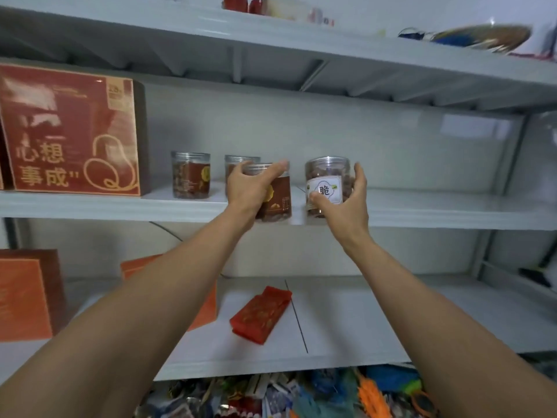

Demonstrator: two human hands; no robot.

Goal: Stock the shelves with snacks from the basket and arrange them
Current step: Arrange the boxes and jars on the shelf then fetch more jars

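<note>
While we reach up with both arms, our left hand (250,188) grips the brown jar (275,200) from the top, with the fingers curled over its lid. Our right hand (343,203) holds the white-label jar (327,182), thumb on the label and fingers curled round the far side. Both jars are upright at the front edge of the middle shelf (437,209), side by side with a small gap between them. Their bottoms show in front of the shelf's lip, and we cannot tell if they rest on it. Both have clear walls and lids, with brown snacks inside.

Just behind the brown jar stands a back jar (238,159), partly hidden by our left hand. Farther left is a left jar (190,175), upright and apart from the others. At the left end of the same shelf stands a big red box (72,131) with gold writing.

On the lower shelf (361,312) a red pack (260,313) lies flat near the middle. An orange box (24,297) stands at the left end, and a second orange box (138,265) is partly hidden behind our left arm.

Under that shelf we see a heap of snack packs (301,393) in many colours. We cannot tell what holds them.

On the top shelf (301,37) a shiny bag (482,37) lies at the right, and some red and white things (271,6) sit farther left, too blurry to name.
</note>
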